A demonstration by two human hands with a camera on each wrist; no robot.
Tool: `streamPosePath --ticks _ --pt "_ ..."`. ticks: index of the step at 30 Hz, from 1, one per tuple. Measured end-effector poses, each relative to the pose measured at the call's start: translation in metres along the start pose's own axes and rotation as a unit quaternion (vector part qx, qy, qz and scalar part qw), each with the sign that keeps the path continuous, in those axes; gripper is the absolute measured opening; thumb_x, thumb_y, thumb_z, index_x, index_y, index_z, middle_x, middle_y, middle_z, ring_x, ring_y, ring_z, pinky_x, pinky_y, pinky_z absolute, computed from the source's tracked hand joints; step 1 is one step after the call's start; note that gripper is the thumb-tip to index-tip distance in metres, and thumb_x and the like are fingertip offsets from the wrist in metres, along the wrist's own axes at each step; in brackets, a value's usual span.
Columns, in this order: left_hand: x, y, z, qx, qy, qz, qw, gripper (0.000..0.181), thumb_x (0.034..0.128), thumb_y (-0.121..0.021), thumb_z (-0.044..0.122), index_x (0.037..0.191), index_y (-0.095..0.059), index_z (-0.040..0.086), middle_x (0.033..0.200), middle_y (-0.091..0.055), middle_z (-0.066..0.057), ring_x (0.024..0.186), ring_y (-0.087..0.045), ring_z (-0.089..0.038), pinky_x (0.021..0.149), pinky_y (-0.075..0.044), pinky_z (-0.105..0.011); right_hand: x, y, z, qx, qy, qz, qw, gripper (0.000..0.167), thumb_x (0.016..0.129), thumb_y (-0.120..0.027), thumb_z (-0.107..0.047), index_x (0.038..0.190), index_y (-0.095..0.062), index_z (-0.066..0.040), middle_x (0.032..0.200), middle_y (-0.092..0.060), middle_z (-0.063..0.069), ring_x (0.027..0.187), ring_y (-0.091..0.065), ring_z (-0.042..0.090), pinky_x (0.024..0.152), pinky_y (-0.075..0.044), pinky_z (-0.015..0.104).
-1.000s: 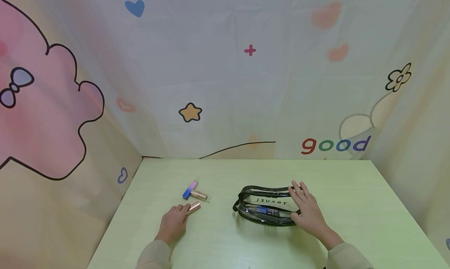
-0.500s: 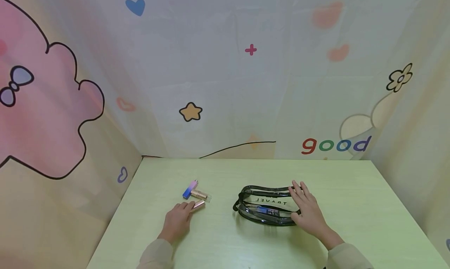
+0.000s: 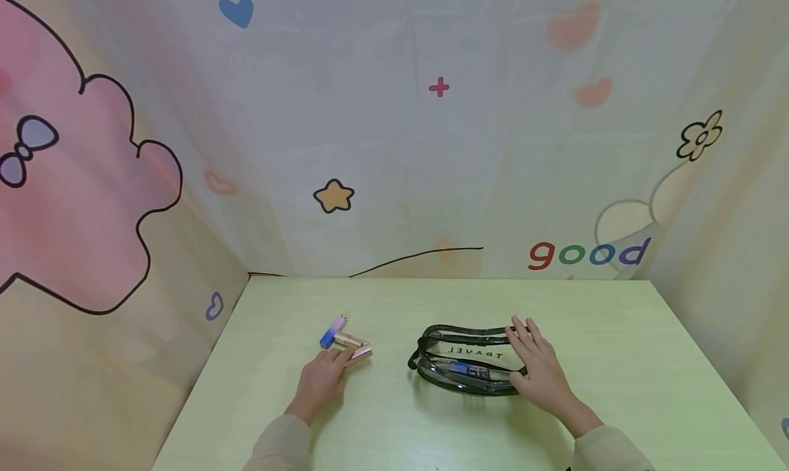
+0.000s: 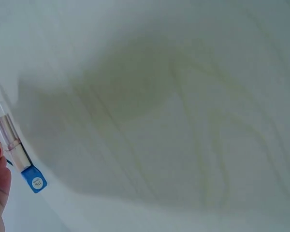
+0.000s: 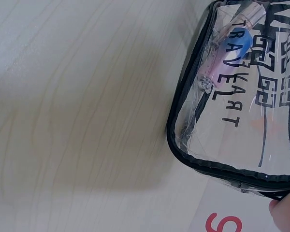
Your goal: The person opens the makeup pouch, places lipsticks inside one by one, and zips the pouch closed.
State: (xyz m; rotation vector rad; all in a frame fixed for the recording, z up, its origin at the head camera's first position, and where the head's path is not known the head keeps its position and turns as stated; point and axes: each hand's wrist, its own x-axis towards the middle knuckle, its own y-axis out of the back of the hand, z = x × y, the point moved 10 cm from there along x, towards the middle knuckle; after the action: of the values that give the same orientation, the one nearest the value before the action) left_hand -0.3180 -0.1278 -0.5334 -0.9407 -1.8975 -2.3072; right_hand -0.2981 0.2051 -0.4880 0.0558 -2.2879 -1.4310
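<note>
My left hand (image 3: pixel 320 382) pinches a rose-gold lipstick tube (image 3: pixel 360 355) low over the table; its red end label shows in the left wrist view. Close beyond that tube lie a gold lipstick with a clear cap (image 3: pixel 348 339) and a pink-and-blue tube (image 3: pixel 331 334). To the right is a clear, black-edged travel pouch (image 3: pixel 471 388). Across its right end rests my right hand (image 3: pixel 542 375), fingers straight, thumb at the near edge. Through the plastic in the right wrist view I see another pink-and-blue tube (image 5: pixel 230 54) and a clear-capped tube (image 5: pixel 251 17).
All of this is on a pale wood-grain table (image 3: pixel 401 437). A printed curtain (image 3: pixel 394 149) with hearts, a star and the word "good" stands behind the table and along its sides.
My left hand has slid to the right and slightly away from me with the lipstick tube, closer to the clear-capped lipstick. My right hand and the pouch have stayed put.
</note>
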Motion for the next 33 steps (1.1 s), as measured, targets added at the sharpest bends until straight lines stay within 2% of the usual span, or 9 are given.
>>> streamPosePath --ticks 7,14,21,28,33 --pt "0.005 0.003 0.009 0.007 -0.017 0.01 0.9998 0.034 0.075 -0.065 0.011 0.109 -0.061 0.013 0.093 -0.063 -0.003 0.082 -0.058 -0.02 0.061 -0.049 -0.033 0.0 0.001 -0.001 0.0 0.0 0.001 1.0 0.068 0.067 -0.053 -0.009 0.133 -0.036 0.002 0.143 -0.025 0.017 0.134 -0.012 0.035 0.096 -0.018 0.06" --pt "0.01 0.012 0.022 0.012 -0.047 0.045 0.9978 0.034 0.0737 -0.065 0.009 0.107 -0.061 0.015 0.091 -0.064 0.0 0.081 -0.059 -0.019 0.061 -0.05 -0.032 -0.001 0.001 -0.001 0.002 0.002 -0.001 1.0 0.069 0.068 -0.053 -0.009 0.134 -0.034 0.001 0.146 -0.021 0.012 0.137 -0.004 0.027 0.097 -0.018 0.059" --pt "0.018 0.022 0.034 0.003 -0.076 0.081 0.9938 0.032 0.0738 -0.066 0.009 0.105 -0.061 0.016 0.089 -0.062 0.003 0.077 -0.059 -0.016 0.058 -0.049 -0.029 0.0 -0.001 0.001 0.002 0.0 -0.002 1.0 0.069 0.068 -0.053 -0.009 0.134 -0.034 0.001 0.143 -0.025 0.018 0.138 0.003 0.02 0.097 -0.017 0.059" --pt "0.026 0.029 0.045 0.005 -0.088 0.084 0.9926 0.033 0.0739 -0.067 0.01 0.106 -0.061 0.015 0.09 -0.063 0.0 0.081 -0.06 -0.016 0.065 -0.051 -0.029 0.0 -0.001 0.001 0.006 -0.002 -0.005 1.0 0.069 0.068 -0.053 -0.009 0.134 -0.034 0.001 0.144 -0.023 0.017 0.138 0.003 0.02 0.097 -0.016 0.06" --pt "0.033 0.037 0.057 0.011 -0.094 0.08 0.9922 0.033 0.0752 -0.067 0.011 0.107 -0.06 0.015 0.092 -0.064 0.0 0.081 -0.06 -0.015 0.065 -0.051 -0.027 -0.001 -0.001 0.0 0.002 0.001 -0.005 1.0 0.069 0.068 -0.053 -0.009 0.134 -0.034 0.001 0.143 -0.025 0.018 0.138 0.002 0.02 0.097 -0.017 0.06"
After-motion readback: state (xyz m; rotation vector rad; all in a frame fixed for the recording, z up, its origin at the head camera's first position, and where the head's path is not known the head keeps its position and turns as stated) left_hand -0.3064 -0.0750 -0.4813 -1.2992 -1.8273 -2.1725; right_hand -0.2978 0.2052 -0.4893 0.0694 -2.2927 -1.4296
